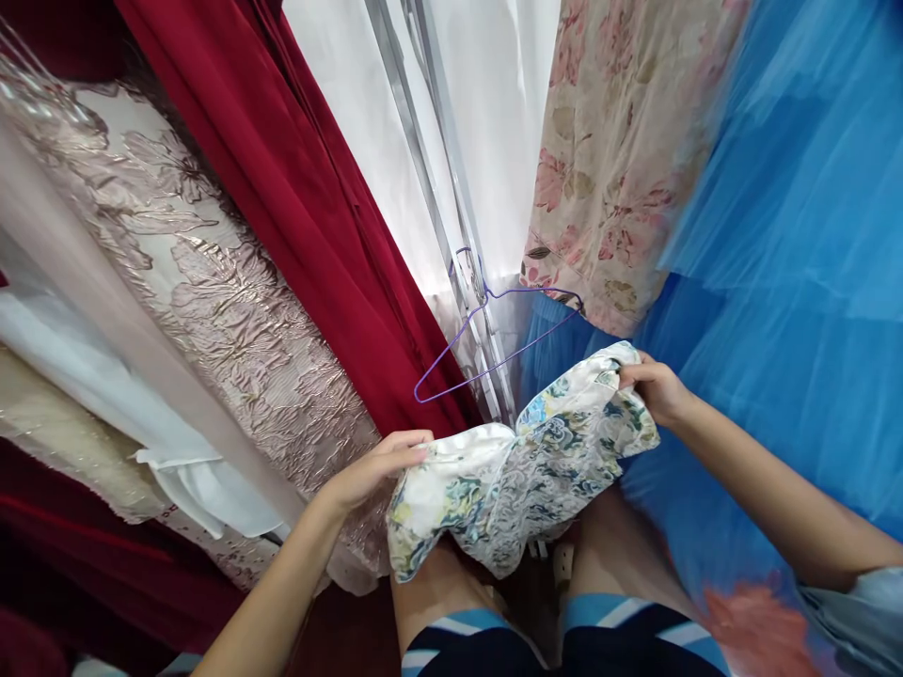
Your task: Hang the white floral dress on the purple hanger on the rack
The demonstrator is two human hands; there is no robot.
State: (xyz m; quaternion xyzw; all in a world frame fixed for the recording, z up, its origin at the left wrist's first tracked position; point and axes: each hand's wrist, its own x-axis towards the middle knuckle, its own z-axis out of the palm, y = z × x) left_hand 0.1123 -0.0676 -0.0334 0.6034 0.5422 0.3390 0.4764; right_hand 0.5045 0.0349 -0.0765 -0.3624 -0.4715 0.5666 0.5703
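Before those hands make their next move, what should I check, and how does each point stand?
1. Left hand holds the floral garment: ok, at one end.
2. Right hand holds the opposite end: ok.
3. Garment off the purple hanger: ok, the hanger is bare.
4. Hanger hooked securely on the metal rack: cannot tell.
5. Right arm not touching the blue tulle dress: cannot tell.

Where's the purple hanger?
In the head view, the purple hanger is just right of centre, by the metal poles and just above the held white floral garment.
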